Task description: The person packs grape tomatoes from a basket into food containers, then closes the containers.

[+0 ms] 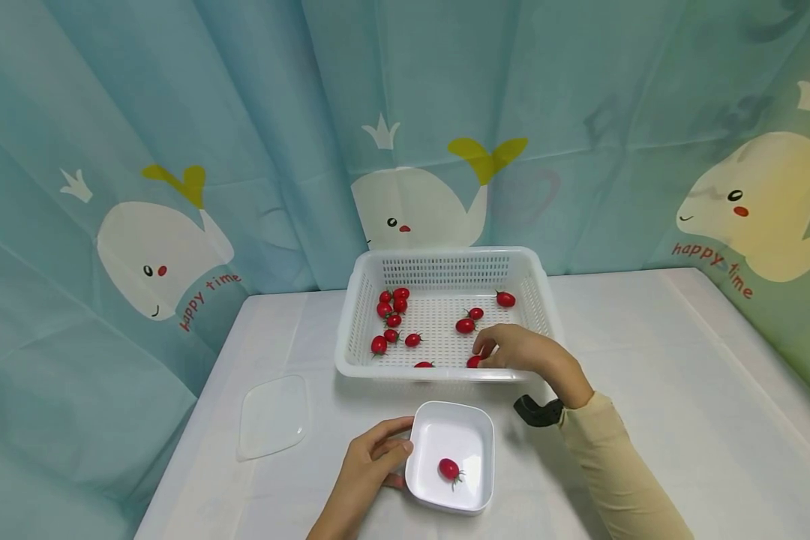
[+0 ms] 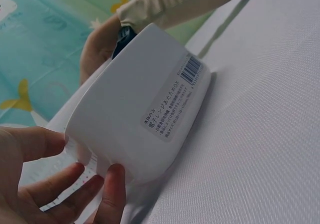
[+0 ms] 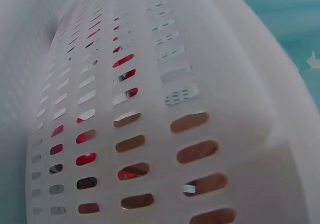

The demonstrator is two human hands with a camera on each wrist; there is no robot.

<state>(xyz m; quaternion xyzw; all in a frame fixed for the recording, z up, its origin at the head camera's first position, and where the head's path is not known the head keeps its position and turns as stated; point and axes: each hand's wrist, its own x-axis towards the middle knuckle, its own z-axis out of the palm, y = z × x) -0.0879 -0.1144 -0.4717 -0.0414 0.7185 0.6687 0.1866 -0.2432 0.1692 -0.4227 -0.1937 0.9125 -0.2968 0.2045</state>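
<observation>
My left hand (image 1: 371,457) grips the near-left side of a square white container (image 1: 481,450), thumb at the rim and the other fingers bent against the outer wall. One cherry tomato (image 1: 449,469) with a green stem lies inside it. Reaching over the near rim of a white plastic basket (image 1: 547,304), my right hand (image 1: 520,351) pinches a cherry tomato (image 1: 473,361) at the basket's near side. Several more cherry tomatoes (image 1: 385,309) cluster on the basket's left. In the right wrist view the slotted basket wall (image 3: 220,79) partly hides fingers and red fruit.
A clear square lid (image 1: 274,417) lies flat on the white tablecloth (image 1: 661,390), left of the container. Behind the table hangs a blue curtain (image 1: 277,97) with whale prints. A black wrist mount (image 1: 538,411) sticks out under the right wrist.
</observation>
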